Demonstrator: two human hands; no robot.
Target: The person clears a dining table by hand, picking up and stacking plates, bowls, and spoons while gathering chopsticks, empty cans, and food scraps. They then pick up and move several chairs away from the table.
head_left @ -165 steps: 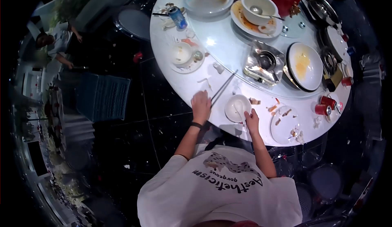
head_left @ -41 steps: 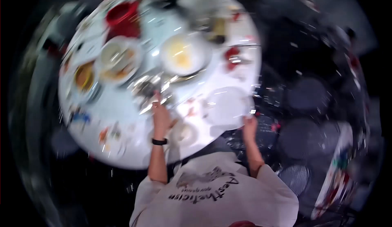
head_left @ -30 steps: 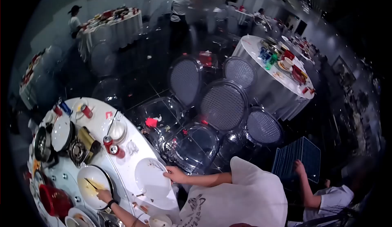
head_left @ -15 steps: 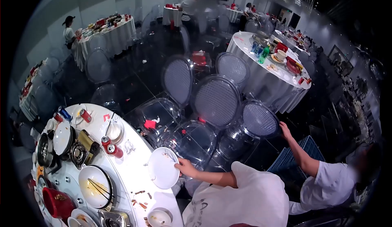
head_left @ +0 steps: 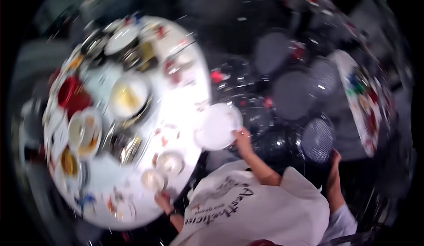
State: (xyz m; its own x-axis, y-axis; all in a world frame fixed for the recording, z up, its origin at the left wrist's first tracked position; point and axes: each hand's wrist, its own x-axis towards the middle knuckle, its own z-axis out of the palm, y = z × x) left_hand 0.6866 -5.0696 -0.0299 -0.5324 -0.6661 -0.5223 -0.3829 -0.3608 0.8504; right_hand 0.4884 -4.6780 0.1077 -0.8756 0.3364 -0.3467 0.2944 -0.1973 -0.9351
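Note:
The view is blurred by head motion. My right hand [head_left: 242,137] grips the rim of a white plate [head_left: 217,126], which hangs over the edge of the round white table [head_left: 185,91]. My left hand [head_left: 162,199] rests at the table's near edge, beside a small white bowl [head_left: 153,179]. I cannot tell whether the left hand holds anything. A second small bowl [head_left: 170,162] sits just past the first.
The table carries a red pot [head_left: 73,93], a large plate with yellow residue [head_left: 129,96], a foil tray [head_left: 123,144] and other dirty dishes. Clear chairs with mesh backs [head_left: 318,138] stand to the right. Another person's hand [head_left: 335,157] reaches toward one chair.
My head has swung back down to the table. The right hand still holds the white plate. The left hand has come back into view at the near edge by the small bowl.

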